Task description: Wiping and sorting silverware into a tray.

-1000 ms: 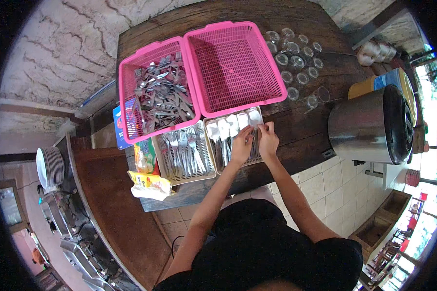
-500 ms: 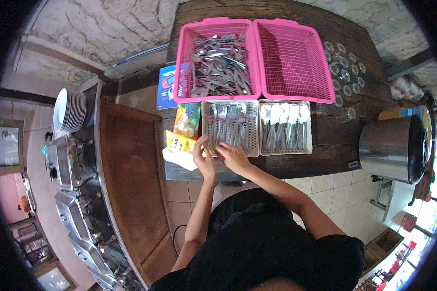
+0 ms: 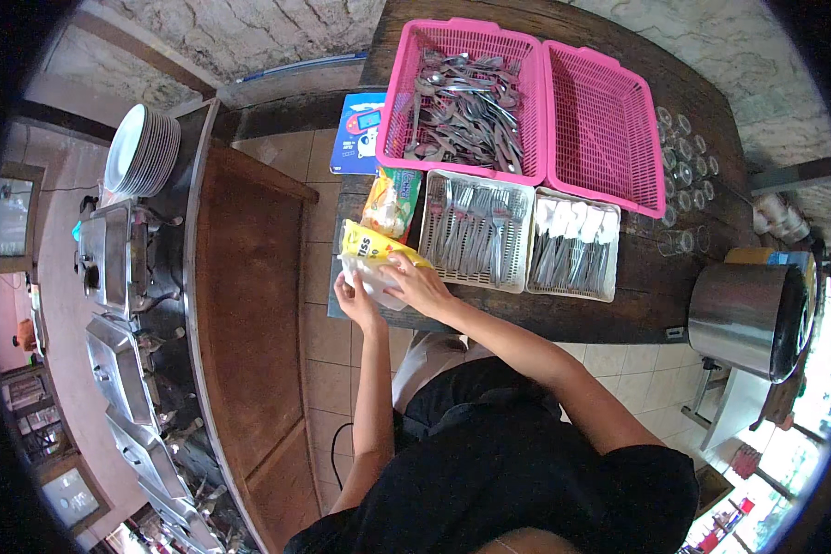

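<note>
At the near left corner of the table, white paper tissues (image 3: 376, 280) lie against a yellow tissue pack (image 3: 367, 242). The fingers of my left hand (image 3: 360, 303) curl round the tissues' left edge, closed on them as far as I can see. Across their right side rests my right hand (image 3: 422, 286), its fingers apart and touching the tissues and the pack. Just right of my hands is a cream basket (image 3: 523, 242) with a row of forks (image 3: 475, 231). Another cream basket (image 3: 611, 272) holds cutlery bundles with white wrapped tops (image 3: 574, 222).
Behind stand a pink basket (image 3: 394, 102) heaped with loose cutlery and a second, bare pink basket (image 3: 605, 120). A green-orange packet (image 3: 392, 203) and a blue book (image 3: 353, 138) lie left. Glasses (image 3: 683, 171) and a steel urn (image 3: 743, 309) are right; stacked plates (image 3: 143, 152) stand far left.
Both hands have moved left, from over the fork basket to the white tissues. My view has shifted, so the table's contents sit farther right.
</note>
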The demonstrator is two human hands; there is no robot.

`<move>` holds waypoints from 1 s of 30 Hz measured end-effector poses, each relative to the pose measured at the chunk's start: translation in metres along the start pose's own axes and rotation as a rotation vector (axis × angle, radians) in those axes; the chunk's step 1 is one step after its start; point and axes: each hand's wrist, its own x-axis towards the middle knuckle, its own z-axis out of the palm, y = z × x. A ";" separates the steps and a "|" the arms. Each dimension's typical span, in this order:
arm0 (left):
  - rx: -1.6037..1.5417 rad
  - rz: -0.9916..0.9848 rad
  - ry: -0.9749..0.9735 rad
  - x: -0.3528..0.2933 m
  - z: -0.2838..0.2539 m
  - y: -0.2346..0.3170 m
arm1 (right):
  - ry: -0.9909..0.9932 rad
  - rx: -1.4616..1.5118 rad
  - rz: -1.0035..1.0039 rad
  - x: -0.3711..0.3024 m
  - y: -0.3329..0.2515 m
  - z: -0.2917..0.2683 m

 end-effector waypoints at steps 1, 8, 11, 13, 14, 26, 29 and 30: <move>-0.014 0.000 -0.018 -0.004 0.003 0.003 | 0.075 0.008 0.008 0.001 0.004 0.004; -0.171 -0.059 -0.243 -0.018 0.017 0.004 | 0.106 0.158 0.205 0.010 -0.010 -0.027; 0.063 0.073 -0.314 -0.015 0.021 0.000 | 0.288 0.213 0.307 0.018 -0.006 -0.024; 0.175 0.102 -0.307 -0.021 0.028 0.004 | 0.297 0.219 0.314 0.022 0.008 -0.018; 0.286 0.137 -0.293 -0.022 0.030 0.009 | 0.305 0.229 0.313 0.025 0.010 -0.018; 0.539 0.362 -0.250 -0.006 0.023 0.022 | 0.318 0.464 0.360 0.033 0.020 -0.026; 0.620 0.574 -0.241 -0.006 0.026 0.028 | 0.304 0.518 0.381 0.035 0.021 -0.034; 0.617 0.577 -0.245 -0.008 0.028 0.033 | 0.308 0.512 0.389 0.035 0.021 -0.037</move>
